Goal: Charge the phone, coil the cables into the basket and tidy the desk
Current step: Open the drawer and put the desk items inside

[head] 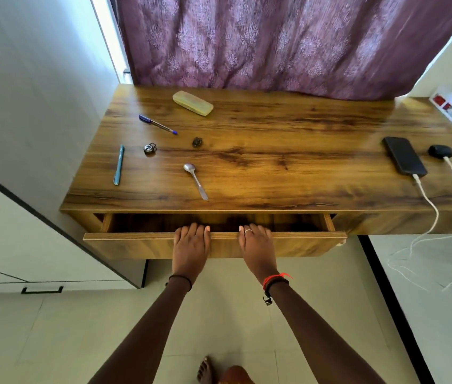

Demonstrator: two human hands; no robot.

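While left grip (190, 241), right grip (255, 241) clasp drawer front (125, 246), phone (403, 156) well rightward

Both arms reach forward, forearms bare. The left hand (191, 242) lies palm-down against the drawer front (125, 246), just left of its middle, fingers hooked over its top edge. The right hand (256, 243) holds the same edge just right of the middle, fingers likewise hooked, a ring (248, 231) on one finger. The hands do not touch.
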